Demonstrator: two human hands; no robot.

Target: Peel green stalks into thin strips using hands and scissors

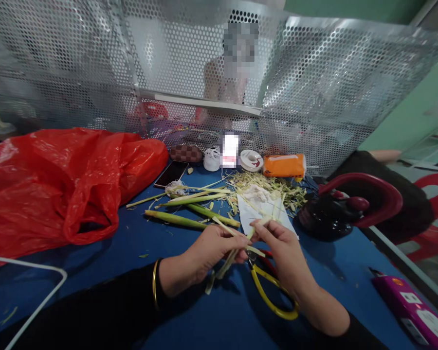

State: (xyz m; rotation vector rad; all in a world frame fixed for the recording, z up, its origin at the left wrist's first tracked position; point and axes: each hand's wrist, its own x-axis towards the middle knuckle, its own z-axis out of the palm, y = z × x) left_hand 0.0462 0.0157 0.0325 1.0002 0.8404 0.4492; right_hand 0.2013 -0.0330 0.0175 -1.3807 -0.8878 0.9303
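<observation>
Pale green plant strips (229, 262) pass between my two hands over the blue table. My left hand (213, 250) pinches them between thumb and fingers, and a gold bangle circles that wrist. Close beside it, my right hand (279, 243) is closed on the upper end of the strips. Under my hands lie scissors (277, 308) with yellow and red handles, their blades partly covered. Behind my hands is a white paper sheet (246, 214). Several green stalks (178, 219) lie to the left of the paper.
A red plastic bag (58, 184) fills the left side. A phone (171, 174), white thread roll (212, 159), tape roll (251, 160) and orange packet (284, 166) line the back, near plant scraps (292, 194). A dark kettle (324, 218) and purple box (412, 311) stand right. A perforated metal screen (175, 53) rises behind.
</observation>
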